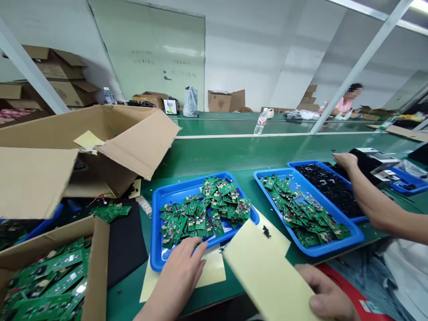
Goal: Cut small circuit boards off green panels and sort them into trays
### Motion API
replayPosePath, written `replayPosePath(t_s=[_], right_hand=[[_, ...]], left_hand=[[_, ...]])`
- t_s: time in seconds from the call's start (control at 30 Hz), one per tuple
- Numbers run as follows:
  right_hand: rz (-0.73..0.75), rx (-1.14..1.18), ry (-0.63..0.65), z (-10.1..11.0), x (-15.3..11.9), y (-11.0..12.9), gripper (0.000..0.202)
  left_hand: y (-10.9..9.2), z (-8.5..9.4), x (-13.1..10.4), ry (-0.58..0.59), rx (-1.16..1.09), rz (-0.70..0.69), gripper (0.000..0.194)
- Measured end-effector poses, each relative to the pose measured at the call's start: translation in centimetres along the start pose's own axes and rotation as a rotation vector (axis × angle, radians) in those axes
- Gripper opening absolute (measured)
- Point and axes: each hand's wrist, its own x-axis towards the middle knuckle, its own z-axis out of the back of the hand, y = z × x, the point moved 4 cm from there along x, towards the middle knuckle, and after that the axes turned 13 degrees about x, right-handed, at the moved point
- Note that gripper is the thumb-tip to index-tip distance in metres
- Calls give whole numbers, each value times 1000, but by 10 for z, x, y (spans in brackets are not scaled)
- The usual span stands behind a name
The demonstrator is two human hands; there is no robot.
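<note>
My right hand (323, 292) grips a pale yellow sheet (267, 272), thumb on top, tilted over the table's front edge. My left hand (187, 267) is at the front rim of a blue tray (155, 232) heaped with small green circuit boards (200, 211). Its fingers are bent close together near the boards; whether a board is between them is hidden. More yellow paper (212, 267) lies under that tray. A small black part (266, 231) rests on paper between the two board trays.
Another blue tray (356, 236) of boards stands right, beside a tray of black parts (327, 185). A co-worker's arm (377, 200) reaches in there. Open cardboard boxes (140, 142) stand left, one holding larger boards (50, 281). A bottle (261, 121) stands behind.
</note>
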Motion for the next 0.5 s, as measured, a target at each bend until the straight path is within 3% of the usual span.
replayPosePath(t_s=[0.07, 0.17, 0.27, 0.37, 0.43, 0.5], right_hand=[[137, -62, -28, 1, 12, 22, 33], [319, -258, -139, 2, 43, 59, 31], [433, -504, -415, 13, 76, 88, 30], [480, -967, -651, 25, 103, 105, 25], [450, -1219, -725, 32, 116, 110, 24], [410, -1350, -721, 37, 124, 111, 23]], left_hand=[[-8, 1, 17, -93, 305, -86, 38], [-13, -4, 28, -136, 510, -143, 43], [-11, -7, 26, -115, 494, -185, 40], [-4, -5, 18, -85, 416, -187, 35], [1, 1, 10, -75, 381, -179, 33], [3, 11, 5, -67, 357, -179, 26]])
